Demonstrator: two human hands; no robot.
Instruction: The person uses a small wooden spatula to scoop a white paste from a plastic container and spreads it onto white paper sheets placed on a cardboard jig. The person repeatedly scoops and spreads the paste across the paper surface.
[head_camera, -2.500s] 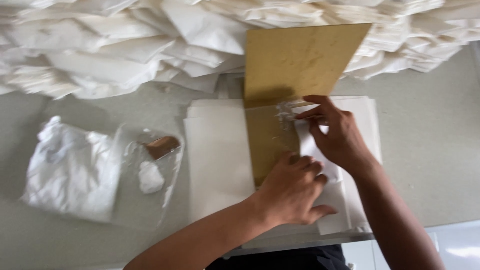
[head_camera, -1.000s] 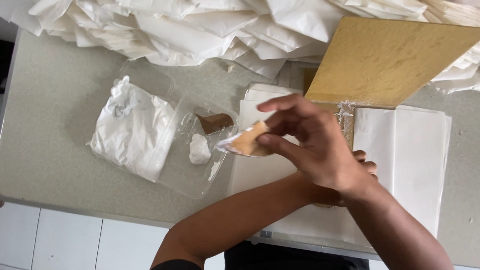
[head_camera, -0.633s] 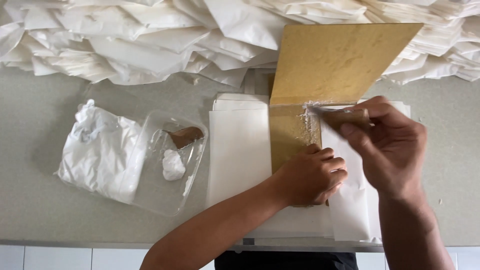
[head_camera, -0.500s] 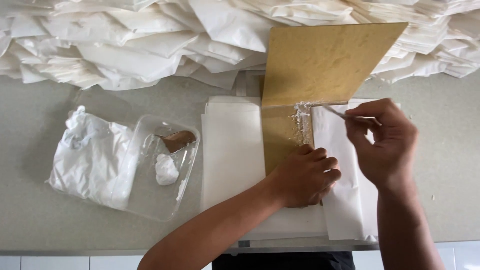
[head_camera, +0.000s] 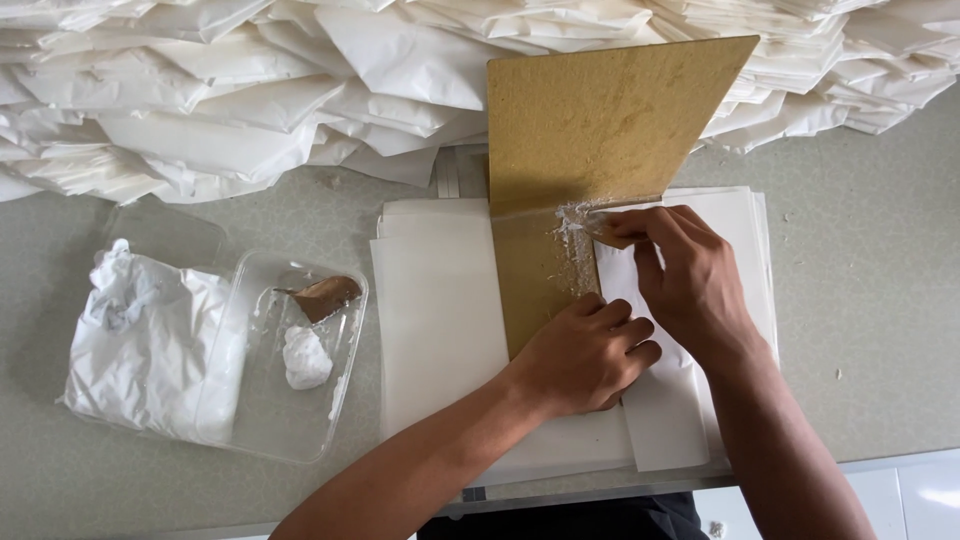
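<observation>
The left hand (head_camera: 585, 355) lies knuckles-up, fingers curled together, pressing on the near end of the brown board (head_camera: 545, 290), which rests on the stack of white paper sheets (head_camera: 440, 330); it pins the board flat and grasps nothing. Just beyond it, the right hand (head_camera: 690, 285) has thumb and fingertips pinched shut on a small spreader, largely hidden, whose tip meets the streak of white paste (head_camera: 572, 240) on the board's right edge, at the fold where the board's far flap (head_camera: 610, 120) tilts up. Judged from this pose, the stroke goes well when the paste is drawn thinly along the edge, the pinning hand keeps its weight steady so nothing slides, and the loose white sheet (head_camera: 660, 400) right of the board stays aligned with the glued edge.

Left of the board, apart from the stack, a clear plastic tray (head_camera: 340, 400) holds a lump of white paste (head_camera: 305, 358) and a brown scrap (head_camera: 325, 297); a crumpled white plastic bag (head_camera: 150, 340) lies partly in the tray's left side. Everything rests on a grey-green speckled tabletop (head_camera: 860, 330). Beyond the board, a deep heap of folded white paper pieces (head_camera: 300, 90) spans the far edge. Nearer than the board, pale floor tile (head_camera: 900, 500) shows past the table's edge.
</observation>
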